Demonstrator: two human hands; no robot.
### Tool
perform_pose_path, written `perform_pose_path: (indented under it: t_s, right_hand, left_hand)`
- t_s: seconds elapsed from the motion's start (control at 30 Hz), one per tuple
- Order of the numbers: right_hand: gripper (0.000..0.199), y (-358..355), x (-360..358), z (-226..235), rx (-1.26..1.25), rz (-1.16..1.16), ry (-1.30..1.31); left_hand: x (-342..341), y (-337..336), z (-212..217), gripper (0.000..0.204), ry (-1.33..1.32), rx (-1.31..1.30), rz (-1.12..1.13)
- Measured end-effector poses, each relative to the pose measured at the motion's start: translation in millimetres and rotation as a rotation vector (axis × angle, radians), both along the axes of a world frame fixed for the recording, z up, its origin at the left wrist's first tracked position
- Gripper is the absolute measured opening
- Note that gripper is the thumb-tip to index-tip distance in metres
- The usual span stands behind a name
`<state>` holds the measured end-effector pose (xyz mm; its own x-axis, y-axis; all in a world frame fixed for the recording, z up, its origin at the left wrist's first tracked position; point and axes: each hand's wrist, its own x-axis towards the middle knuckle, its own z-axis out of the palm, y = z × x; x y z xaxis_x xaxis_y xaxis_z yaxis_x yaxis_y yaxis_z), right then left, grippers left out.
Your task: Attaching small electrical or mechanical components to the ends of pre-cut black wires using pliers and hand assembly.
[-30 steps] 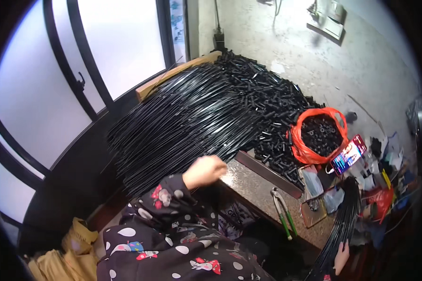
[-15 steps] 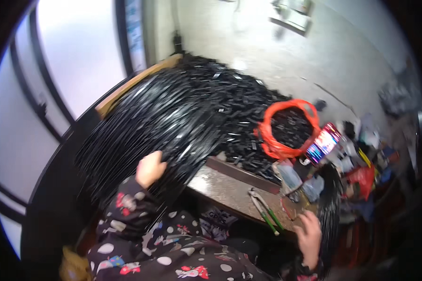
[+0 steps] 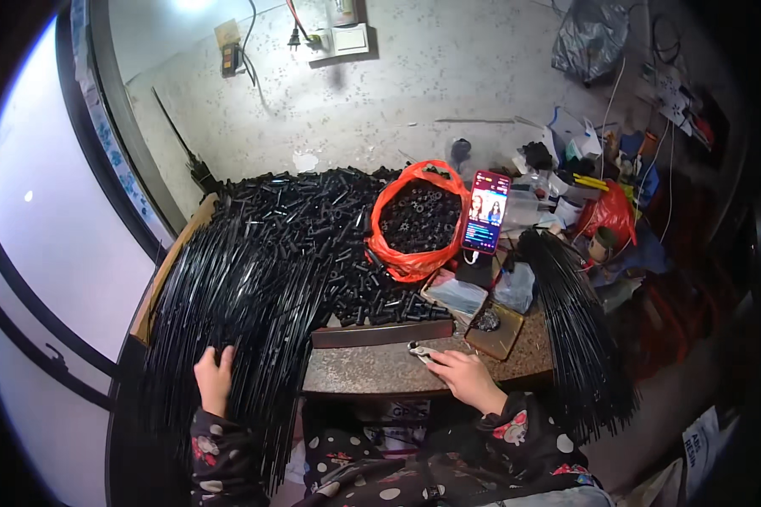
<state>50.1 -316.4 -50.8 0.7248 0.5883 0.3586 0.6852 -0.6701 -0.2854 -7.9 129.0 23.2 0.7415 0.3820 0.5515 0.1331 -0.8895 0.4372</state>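
Note:
My right hand (image 3: 467, 380) is closed over a pair of pliers (image 3: 421, 350) at the front of the stone-like tabletop. The metal jaws point left, while the handles are hidden under my palm. Over on the left, my left hand (image 3: 215, 382) is at the near part of a wide spread of long, thin black rods (image 3: 254, 313). Its thumb and a finger stand apart, and I see nothing between them. Short black plastic pieces (image 3: 304, 207) are heaped behind the rods. An orange-red plastic bag (image 3: 380, 245), its mouth rolled open, holds small black parts.
A lit phone (image 3: 487, 211) stands upright beside the bag. A second bundle of black rods (image 3: 579, 338) hangs over the right edge. A dark strip (image 3: 382, 334) bounds the heap in front. Clutter with a red bag (image 3: 610, 215) fills the back right; a wooden board (image 3: 173, 266) edges the left.
My right hand has moved left and taken hold of the pliers, which were lying on the table. My left hand stays by the rods, its fingers now more apart. The view has turned.

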Motion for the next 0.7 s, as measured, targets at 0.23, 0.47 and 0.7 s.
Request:
perform_pose_path:
  t_s: [0.23,0.47,0.7]
  right_hand:
    - [0.029,-20,-3,0,0.042,-0.084,0.006]
    - [0.024,-30,-6,0,0.067,-0.142,0.001]
    - [0.025,-21,-14,18,0.055,-0.073,-0.003]
  left_hand:
    - [55,-50,106,0.023,-0.246,-0.727,-0.486]
    - [110,-152,138,0.017,-0.443,-0.952,-0.793]
    - [103,-191,72,0.013,-0.407,-1.124,-0.763]
